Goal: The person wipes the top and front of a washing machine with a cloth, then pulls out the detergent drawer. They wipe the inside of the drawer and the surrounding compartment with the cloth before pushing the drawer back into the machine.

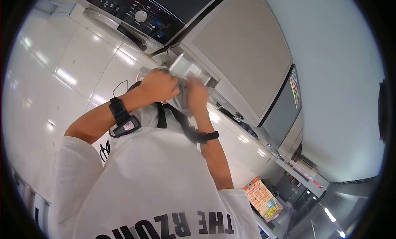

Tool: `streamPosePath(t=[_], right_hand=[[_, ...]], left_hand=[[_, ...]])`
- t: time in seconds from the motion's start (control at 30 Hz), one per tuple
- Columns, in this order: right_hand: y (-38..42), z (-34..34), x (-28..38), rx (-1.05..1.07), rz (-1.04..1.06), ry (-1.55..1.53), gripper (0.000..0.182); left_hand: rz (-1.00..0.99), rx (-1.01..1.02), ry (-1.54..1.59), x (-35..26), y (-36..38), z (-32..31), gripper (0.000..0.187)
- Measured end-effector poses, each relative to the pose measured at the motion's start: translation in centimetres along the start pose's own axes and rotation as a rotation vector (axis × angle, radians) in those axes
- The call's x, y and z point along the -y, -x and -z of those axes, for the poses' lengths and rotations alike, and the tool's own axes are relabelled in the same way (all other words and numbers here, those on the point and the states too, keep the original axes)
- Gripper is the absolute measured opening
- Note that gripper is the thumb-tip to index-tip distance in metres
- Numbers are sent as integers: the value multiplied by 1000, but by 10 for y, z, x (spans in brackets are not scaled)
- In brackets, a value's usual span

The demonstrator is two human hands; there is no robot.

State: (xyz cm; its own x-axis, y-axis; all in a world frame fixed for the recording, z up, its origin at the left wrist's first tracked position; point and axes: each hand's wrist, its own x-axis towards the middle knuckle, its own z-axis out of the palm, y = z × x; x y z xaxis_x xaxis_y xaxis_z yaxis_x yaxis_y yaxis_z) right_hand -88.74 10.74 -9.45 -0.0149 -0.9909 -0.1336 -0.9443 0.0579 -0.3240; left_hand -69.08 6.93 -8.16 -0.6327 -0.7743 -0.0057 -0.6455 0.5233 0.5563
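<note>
Currently, a grey cloth-like item is being held out in front of the chest, between the two hands, near a pale drawer-like box beside a beige appliance. By the left hand it is being gripped: fingers curled together, clamped on it, back of the hand facing the camera. The right hand is being held at its other side but is showing blurred, so whether those fingers are apart or clamped cannot be told. A black wristband is being worn on the left wrist, a black strap on the right, plus a white shirt with black lettering. Beyond the hands, a black control panel with a round dial is being shown; a glossy tiled floor is being seen underneath. An orange sign is being displayed well apart.
</note>
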Motion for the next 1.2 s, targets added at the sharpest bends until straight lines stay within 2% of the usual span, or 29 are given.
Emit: streamPosePath(t=[0.07,0.3,0.4,0.5,0.67,0.77,0.8,0.9,0.93,1.2], right_hand=[[0,-5,-2,-59,36,-26,18],[-1,-4,-2,-71,51,13,15],[1,-3,-1,-77,63,-12,14],[-2,-5,-4,-96,78,-22,14],[-2,-2,-5,-34,69,20,16],[-2,4,0,24,-2,-71,21],[-1,11,6,142,-73,-14,28],[-5,17,10,198,-76,-74,30],[-5,13,12,136,-69,16,26],[-6,4,7,119,-27,73,25]], left_hand=[[17,22,9,1,-1,0,30],[45,42,-4,0,-3,-1,32],[34,-10,33,2,-2,-4,32],[78,42,27,0,-4,-3,32],[76,18,55,-1,-3,0,32],[75,18,46,-3,-5,2,32],[72,20,39,-3,-5,1,31],[64,-8,56,-1,-4,-5,31],[56,-30,41,-2,-4,-6,30],[67,-30,55,-3,-2,-2,30]])
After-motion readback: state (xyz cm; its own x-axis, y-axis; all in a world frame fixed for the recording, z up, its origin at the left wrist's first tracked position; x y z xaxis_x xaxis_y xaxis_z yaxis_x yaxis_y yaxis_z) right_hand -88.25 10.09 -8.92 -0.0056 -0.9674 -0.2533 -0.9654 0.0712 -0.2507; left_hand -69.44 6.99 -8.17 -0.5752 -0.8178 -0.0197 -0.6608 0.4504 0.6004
